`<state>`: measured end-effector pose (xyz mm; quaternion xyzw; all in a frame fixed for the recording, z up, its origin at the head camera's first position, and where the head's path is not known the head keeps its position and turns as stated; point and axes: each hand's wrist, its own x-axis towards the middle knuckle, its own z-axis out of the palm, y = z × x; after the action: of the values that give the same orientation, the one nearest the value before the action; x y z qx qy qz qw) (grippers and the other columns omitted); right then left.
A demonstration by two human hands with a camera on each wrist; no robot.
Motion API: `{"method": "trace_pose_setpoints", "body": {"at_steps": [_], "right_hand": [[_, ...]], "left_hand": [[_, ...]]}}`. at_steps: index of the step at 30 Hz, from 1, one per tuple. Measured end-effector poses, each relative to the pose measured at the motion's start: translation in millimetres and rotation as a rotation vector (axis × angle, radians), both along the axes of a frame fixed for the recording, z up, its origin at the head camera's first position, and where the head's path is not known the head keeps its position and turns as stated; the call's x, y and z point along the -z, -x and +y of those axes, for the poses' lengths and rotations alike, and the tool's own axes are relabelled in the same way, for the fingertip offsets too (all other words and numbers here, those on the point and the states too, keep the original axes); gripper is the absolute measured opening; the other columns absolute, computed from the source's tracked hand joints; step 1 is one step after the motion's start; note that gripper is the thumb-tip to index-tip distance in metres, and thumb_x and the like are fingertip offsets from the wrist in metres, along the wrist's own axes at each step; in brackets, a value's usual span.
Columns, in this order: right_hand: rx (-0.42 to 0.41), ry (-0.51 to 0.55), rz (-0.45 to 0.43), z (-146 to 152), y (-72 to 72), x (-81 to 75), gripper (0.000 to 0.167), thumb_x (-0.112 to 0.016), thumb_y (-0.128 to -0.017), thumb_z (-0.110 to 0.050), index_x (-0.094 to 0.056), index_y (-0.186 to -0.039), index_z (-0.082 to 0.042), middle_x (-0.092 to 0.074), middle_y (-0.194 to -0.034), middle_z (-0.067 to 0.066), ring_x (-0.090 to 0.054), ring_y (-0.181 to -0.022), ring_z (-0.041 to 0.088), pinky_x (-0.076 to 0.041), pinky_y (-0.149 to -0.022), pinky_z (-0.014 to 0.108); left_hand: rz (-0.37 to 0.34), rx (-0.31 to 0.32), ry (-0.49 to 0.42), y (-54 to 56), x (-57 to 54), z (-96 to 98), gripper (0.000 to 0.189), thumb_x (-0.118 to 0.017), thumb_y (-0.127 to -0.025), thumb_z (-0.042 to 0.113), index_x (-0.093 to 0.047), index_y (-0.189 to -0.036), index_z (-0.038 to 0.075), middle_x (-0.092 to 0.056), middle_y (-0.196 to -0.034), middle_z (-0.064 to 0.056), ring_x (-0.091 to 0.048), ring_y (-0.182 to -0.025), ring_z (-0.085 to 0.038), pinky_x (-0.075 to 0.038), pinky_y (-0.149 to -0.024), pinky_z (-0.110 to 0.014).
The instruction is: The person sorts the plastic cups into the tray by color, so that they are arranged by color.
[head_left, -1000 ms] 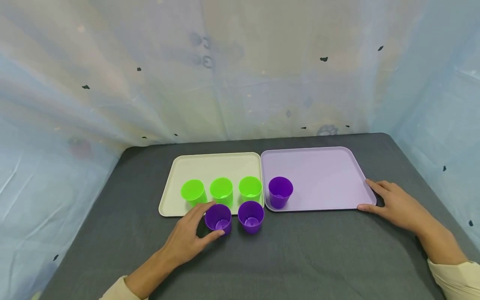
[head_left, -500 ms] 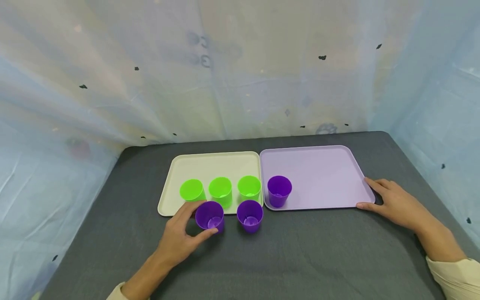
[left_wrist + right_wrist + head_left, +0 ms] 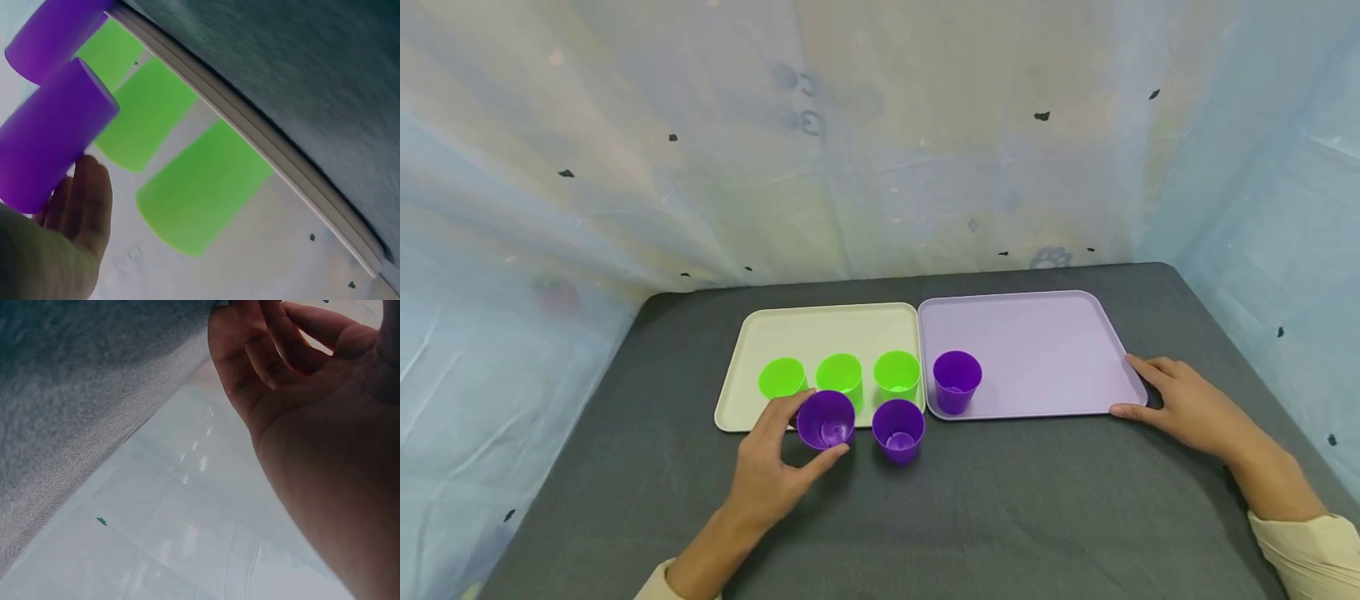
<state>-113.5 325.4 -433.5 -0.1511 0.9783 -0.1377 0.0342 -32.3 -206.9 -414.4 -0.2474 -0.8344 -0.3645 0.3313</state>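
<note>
My left hand [image 3: 767, 467] holds a purple cup [image 3: 826, 421] between thumb and fingers, just in front of the cream tray [image 3: 820, 329]. In the left wrist view the held cup [image 3: 53, 137] hangs tilted across the picture, fingers against its side. Just right of it, another purple cup [image 3: 898, 432] stands on the dark cloth. Three green cups [image 3: 839, 379] are lined up along the cream tray's front part. A third purple cup [image 3: 957, 383] sits at the left front of the lilac tray [image 3: 1037, 350]. My right hand [image 3: 1187, 408] rests loosely at that tray's front right corner, thumb and fingertips touching its rim.
Both trays lie side by side on a table [image 3: 970, 517] covered in dark grey cloth. Pale patterned sheeting [image 3: 880, 167] hangs behind the table and along both sides.
My left hand has gripped the purple cup, shifted it slightly left, then raised it a little and brought it back rightward. The right hand keeps its place at the lilac tray's corner.
</note>
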Motion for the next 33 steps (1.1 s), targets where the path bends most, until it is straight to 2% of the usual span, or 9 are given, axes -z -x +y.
{"method": "trace_pose_setpoints", "body": {"at_steps": [7, 14, 18, 24, 28, 33], "right_hand": [[0.0, -0.002, 0.003, 0, 0.9, -2.3, 0.093, -0.071, -0.086, -0.056, -0.04, -0.148, 0.006, -0.051, -0.134, 0.03, -0.047, -0.121, 0.049, -0.042, -0.091, 0.066], [0.003, -0.006, -0.007, 0, 0.9, -2.3, 0.094, -0.071, -0.086, -0.057, -0.04, -0.148, 0.007, -0.05, -0.135, 0.031, -0.047, -0.121, 0.049, -0.042, -0.091, 0.066], [0.003, 0.001, 0.002, 1, 0.1, -1.5, 0.093, -0.071, -0.086, -0.056, -0.04, -0.148, 0.007, -0.05, -0.134, 0.03, -0.047, -0.121, 0.049, -0.042, -0.092, 0.066], [0.006, -0.004, -0.003, 1, -0.1, -0.7, 0.094, -0.07, -0.086, -0.057, -0.039, -0.148, 0.006, -0.05, -0.135, 0.03, -0.047, -0.122, 0.049, -0.042, -0.092, 0.066], [0.009, -0.012, -0.006, 0, 0.2, -0.8, 0.095, -0.07, -0.086, -0.058, -0.039, -0.148, 0.006, -0.05, -0.134, 0.031, -0.047, -0.122, 0.049, -0.042, -0.092, 0.066], [0.009, -0.019, -0.009, -1, 0.3, -0.7, 0.096, -0.07, -0.086, -0.059, -0.039, -0.148, 0.007, -0.05, -0.134, 0.031, -0.047, -0.122, 0.049, -0.042, -0.092, 0.067]], "left_hand": [[0.078, -0.018, 0.01, -1.0, -1.8, 8.2, 0.068, -0.075, -0.086, 0.049, -0.061, -0.127, -0.004, -0.066, -0.114, -0.014, -0.063, -0.098, -0.021, -0.05, -0.088, -0.014], [0.148, -0.046, -0.014, 2.2, -3.7, 16.5, 0.068, -0.074, -0.087, 0.048, -0.062, -0.124, -0.007, -0.067, -0.112, -0.018, -0.063, -0.099, -0.025, -0.045, -0.099, -0.012], [0.196, -0.051, 0.016, 5.8, -5.1, 23.1, 0.067, -0.074, -0.087, 0.049, -0.063, -0.122, -0.007, -0.067, -0.111, -0.018, -0.064, -0.1, -0.028, -0.044, -0.104, -0.014], [0.273, -0.037, 0.074, 8.6, -6.9, 32.6, 0.068, -0.073, -0.086, 0.051, -0.065, -0.12, -0.008, -0.069, -0.108, -0.018, -0.066, -0.097, -0.029, -0.051, -0.098, -0.023], [0.251, -0.021, 0.081, 11.4, -11.6, 36.4, 0.069, -0.072, -0.087, 0.052, -0.064, -0.122, -0.006, -0.069, -0.11, -0.017, -0.066, -0.099, -0.027, -0.054, -0.093, -0.028], [0.218, 0.012, 0.058, 15.8, -17.2, 38.1, 0.068, -0.073, -0.087, 0.051, -0.063, -0.122, -0.007, -0.068, -0.111, -0.016, -0.065, -0.099, -0.026, -0.053, -0.095, -0.023]]}}
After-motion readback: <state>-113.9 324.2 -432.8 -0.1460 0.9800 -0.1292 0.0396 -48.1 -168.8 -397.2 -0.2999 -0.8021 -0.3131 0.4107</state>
